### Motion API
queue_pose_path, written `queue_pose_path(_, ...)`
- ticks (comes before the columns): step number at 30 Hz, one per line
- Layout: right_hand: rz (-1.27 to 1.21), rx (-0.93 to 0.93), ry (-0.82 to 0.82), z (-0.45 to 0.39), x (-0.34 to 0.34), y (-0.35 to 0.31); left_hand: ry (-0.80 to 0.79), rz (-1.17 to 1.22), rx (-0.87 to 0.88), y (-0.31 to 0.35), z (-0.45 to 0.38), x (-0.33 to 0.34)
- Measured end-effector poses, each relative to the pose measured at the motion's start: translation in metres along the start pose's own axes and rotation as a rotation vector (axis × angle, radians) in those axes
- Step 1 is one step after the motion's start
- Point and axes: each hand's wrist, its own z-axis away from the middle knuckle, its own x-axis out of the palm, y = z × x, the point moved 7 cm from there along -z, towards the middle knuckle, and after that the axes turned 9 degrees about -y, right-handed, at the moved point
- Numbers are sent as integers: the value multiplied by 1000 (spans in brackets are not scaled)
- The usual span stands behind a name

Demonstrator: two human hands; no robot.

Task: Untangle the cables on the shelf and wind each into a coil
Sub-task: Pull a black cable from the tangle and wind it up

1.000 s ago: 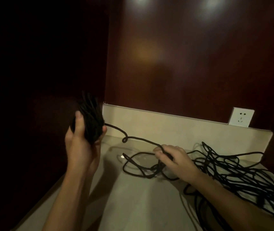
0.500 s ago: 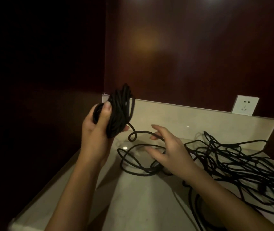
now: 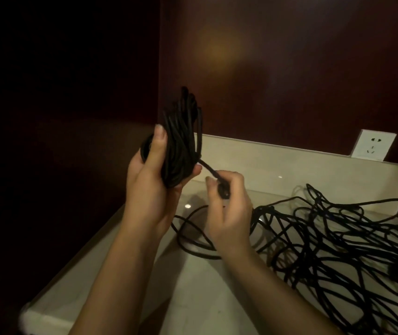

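My left hand (image 3: 155, 180) grips a thick coil of black cable (image 3: 181, 141), held upright above the left part of the shelf. A short strand runs from the coil's lower right down to my right hand (image 3: 229, 209), which pinches that strand close to the coil, fingers curled round it. Below my hands a loose loop of the same black cable (image 3: 193, 240) lies on the shelf. A large tangle of black cables (image 3: 343, 250) is spread over the right half of the shelf.
The pale stone shelf (image 3: 193, 291) has a low pale backsplash (image 3: 289, 163) along its rear. A white wall socket (image 3: 373, 146) sits above the backsplash at the right. Dark wood panels close in the left side and the back.
My left hand has lifted the coil higher and toward the middle. My right hand has left the shelf, risen to the coil and taken hold of the trailing strand.
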Motion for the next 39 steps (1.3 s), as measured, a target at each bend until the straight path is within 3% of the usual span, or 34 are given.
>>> queue_pose_path(6, -573, 383, 295, -8, -28, 22, -15, -65, 18, -16, 3, 13)
queue_pose_path(10, -748, 550, 396, -3, -24, 41, -2, -338, 143, -25, 9, 19)
queue_pose_path(13, -522, 686, 234, 4, -14, 47, 49, -490, 263, -19, 12, 16)
queue_pose_path(17, 201, 416, -227, 5, 1, 29, 87, -630, 370, -3, 9, 4)
queue_pose_path(18, 230, 358, -231, 7, 0, 24, 104, -631, 376, 0, 8, 0)
queue_pose_path(22, 154, 276, -1, 8, -18, 11, 100, -686, 422, 3, 11, 1)
queue_pose_path(28, 651, 440, -232, 6, -16, 24, -21, -814, 416, -4, 14, 16)
queue_pose_path(31, 430, 390, -267, 4, -24, 24, -33, -981, 443, 2, 12, 12)
queue_pose_path(36, -112, 469, -707, 20, -23, 19, -47, -1071, 449, 6, 10, 7)
queue_pose_path(39, -303, 640, -807, 26, -29, 24, -114, -1146, 429, -1, 11, 14)
